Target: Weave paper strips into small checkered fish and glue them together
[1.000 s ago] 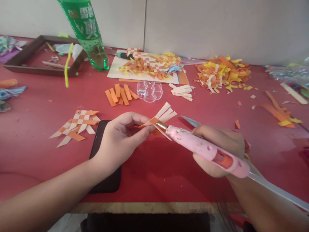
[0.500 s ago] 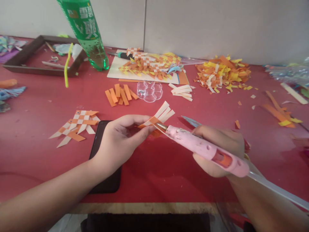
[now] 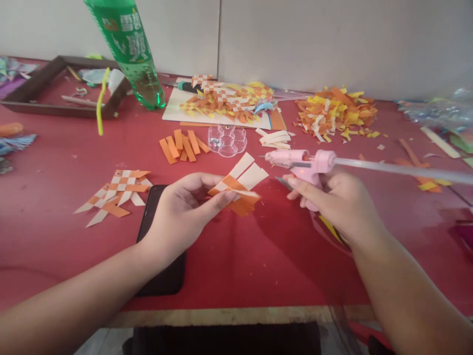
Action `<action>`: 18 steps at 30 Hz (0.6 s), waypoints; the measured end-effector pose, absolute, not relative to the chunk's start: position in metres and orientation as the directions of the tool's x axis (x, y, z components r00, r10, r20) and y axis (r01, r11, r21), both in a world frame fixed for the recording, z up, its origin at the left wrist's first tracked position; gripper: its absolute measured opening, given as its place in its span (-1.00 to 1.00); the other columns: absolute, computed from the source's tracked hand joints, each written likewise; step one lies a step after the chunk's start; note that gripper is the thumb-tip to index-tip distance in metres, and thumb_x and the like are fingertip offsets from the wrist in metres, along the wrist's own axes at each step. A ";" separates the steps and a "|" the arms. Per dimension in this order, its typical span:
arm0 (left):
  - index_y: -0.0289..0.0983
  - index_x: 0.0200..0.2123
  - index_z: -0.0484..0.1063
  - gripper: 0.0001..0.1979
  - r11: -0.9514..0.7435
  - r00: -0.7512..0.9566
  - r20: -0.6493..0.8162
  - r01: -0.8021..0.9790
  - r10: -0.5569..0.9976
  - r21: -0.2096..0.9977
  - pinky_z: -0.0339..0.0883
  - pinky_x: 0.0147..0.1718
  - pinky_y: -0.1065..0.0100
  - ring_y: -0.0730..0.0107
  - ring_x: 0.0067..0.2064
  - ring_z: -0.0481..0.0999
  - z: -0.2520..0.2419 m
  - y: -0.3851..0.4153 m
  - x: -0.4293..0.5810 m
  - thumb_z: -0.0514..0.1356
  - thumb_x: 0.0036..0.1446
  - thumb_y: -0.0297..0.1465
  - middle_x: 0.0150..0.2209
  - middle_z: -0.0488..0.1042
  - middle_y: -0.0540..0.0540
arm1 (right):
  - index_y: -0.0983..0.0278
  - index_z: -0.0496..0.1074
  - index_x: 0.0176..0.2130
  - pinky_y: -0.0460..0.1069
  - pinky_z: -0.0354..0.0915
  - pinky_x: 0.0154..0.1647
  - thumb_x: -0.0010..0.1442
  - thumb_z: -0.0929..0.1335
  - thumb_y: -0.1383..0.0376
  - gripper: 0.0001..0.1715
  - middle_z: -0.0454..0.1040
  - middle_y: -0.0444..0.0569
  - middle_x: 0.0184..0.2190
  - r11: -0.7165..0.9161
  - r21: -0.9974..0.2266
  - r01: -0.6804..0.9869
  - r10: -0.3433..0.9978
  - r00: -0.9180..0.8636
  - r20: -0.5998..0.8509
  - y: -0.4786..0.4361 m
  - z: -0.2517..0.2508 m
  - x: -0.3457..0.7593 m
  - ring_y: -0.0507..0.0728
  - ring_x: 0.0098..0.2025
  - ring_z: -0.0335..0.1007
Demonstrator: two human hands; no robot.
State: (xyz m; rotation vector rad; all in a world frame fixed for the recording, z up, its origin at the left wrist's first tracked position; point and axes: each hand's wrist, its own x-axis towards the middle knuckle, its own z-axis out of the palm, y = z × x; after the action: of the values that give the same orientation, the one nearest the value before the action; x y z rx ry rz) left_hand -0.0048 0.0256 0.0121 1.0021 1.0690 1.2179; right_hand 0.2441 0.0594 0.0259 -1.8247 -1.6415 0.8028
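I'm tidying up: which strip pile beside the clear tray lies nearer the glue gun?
The cream strips, right of the clear tray; the orange strips lie on its left, farther from the glue gun.

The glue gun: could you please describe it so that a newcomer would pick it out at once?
On the red table, find the heap of orange and yellow paper scraps by the wall. In front of it, the right hand holds the glue gun. Its pink colour and the long translucent stick behind set it apart from the pale paper strips nearby.
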 end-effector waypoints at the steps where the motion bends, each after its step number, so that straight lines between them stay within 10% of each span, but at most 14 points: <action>1: -0.20 -0.35 0.55 -0.91 0.098 0.041 -0.091 -0.212 0.995 0.972 0.48 -0.36 0.56 0.52 -0.32 0.60 0.012 0.025 -0.005 0.39 0.05 -0.38 -0.35 0.63 0.07 | 0.27 0.45 -0.37 -0.04 0.26 -0.53 0.07 0.41 -0.07 -0.55 0.50 -0.05 -0.54 -0.136 -0.728 0.672 0.990 0.120 -0.074 0.060 0.027 0.243 0.07 -0.51 0.39; 11: -0.24 -0.38 0.52 -0.82 0.167 0.049 -0.161 -0.148 0.986 0.975 0.44 -0.39 0.55 0.52 -0.35 0.58 0.014 0.024 -0.004 0.43 -0.01 -0.32 -0.38 0.62 0.05 | 0.24 0.40 -0.62 -0.01 0.09 -0.41 0.16 0.30 -0.06 -0.47 0.43 0.00 -0.43 0.012 -0.195 0.981 0.977 0.030 0.211 0.064 0.020 0.254 0.11 -0.40 0.28; 18: -0.25 -0.39 0.53 -0.86 0.150 0.133 -0.145 -0.034 0.980 0.988 0.44 -0.38 0.52 0.49 -0.36 0.58 0.014 0.023 -0.002 0.38 0.07 -0.32 -0.38 0.61 0.01 | 0.23 0.16 -0.73 -0.05 -0.06 -0.58 0.11 0.33 -0.17 -0.31 0.08 -0.20 -0.80 -0.105 -0.230 0.967 0.978 0.142 0.151 0.057 0.030 0.256 0.00 -0.67 -0.01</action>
State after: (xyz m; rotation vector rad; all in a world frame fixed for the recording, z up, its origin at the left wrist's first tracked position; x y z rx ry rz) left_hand -0.0024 0.0227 0.0145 1.1273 1.1480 1.0264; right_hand 0.2558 0.0571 0.0295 -2.1495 -1.8939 0.0563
